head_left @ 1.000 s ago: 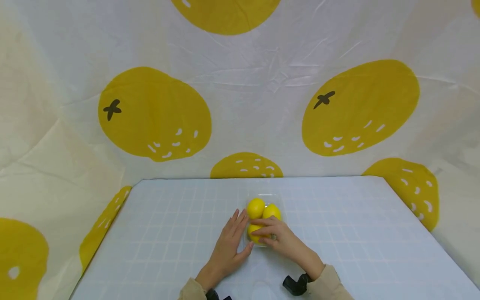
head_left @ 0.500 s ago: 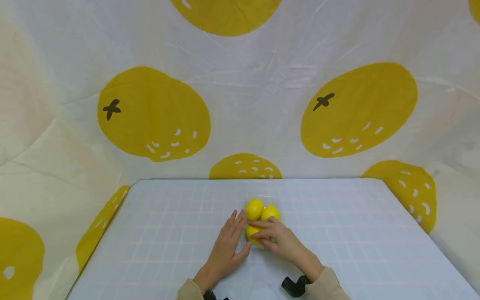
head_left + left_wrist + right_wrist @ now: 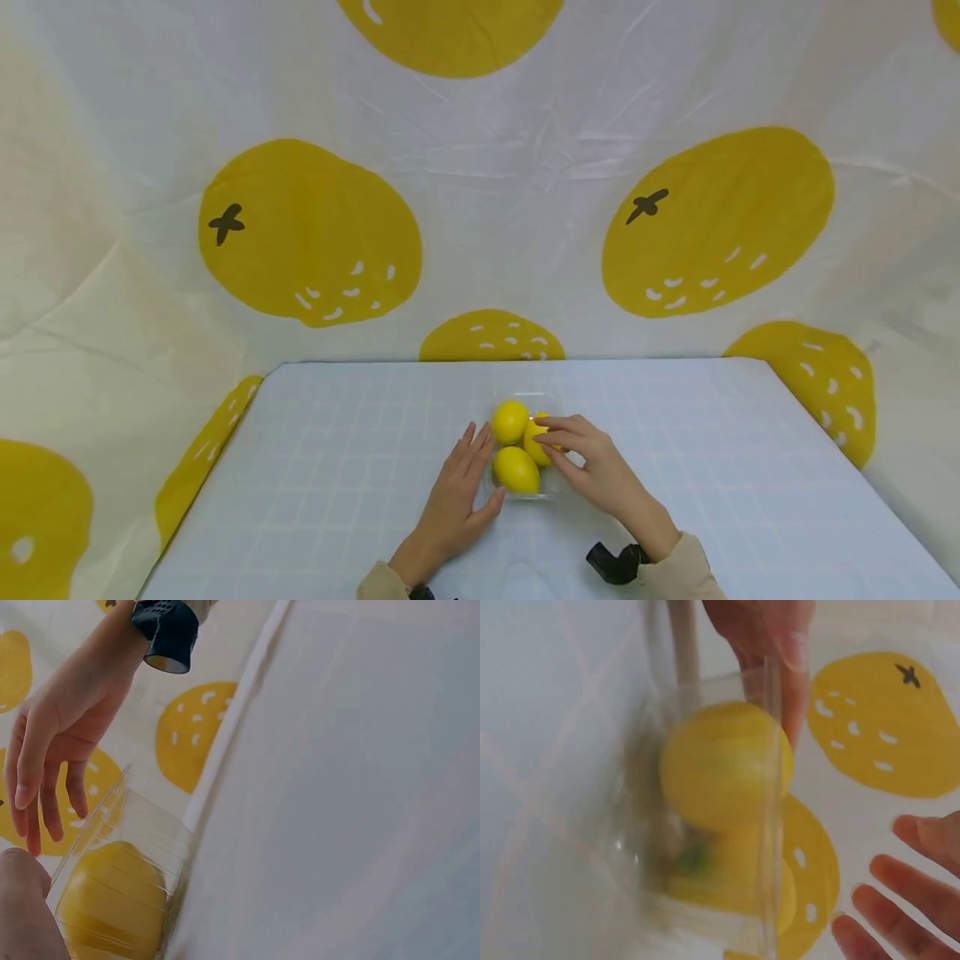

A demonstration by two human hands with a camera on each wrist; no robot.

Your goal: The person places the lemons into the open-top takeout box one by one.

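Three yellow lemons sit in a clear plastic box: one at the back left (image 3: 511,422), one at the right (image 3: 534,450) and one at the front (image 3: 517,472). The box (image 3: 550,485) stands on the table. Along its left side lies my left hand (image 3: 452,504), fingers straight, thumb near the front left corner. My right hand (image 3: 600,471) hovers over the right-hand lemon and partly covers it in the head view. In the left wrist view that right hand (image 3: 67,727) hangs above the box rim with relaxed, spread fingers, holding nothing.
A pale checked cloth (image 3: 337,467) covers the table. Behind it hangs a white curtain (image 3: 517,208) printed with large yellow fruit. A black camera mount (image 3: 617,565) is strapped to the right wrist, by the beige sleeve (image 3: 682,571).
My right hand has left the front lemon and shifted right and a little back, over the right-hand lemon. The front lemon is now in full view. The left hand has stayed in place.
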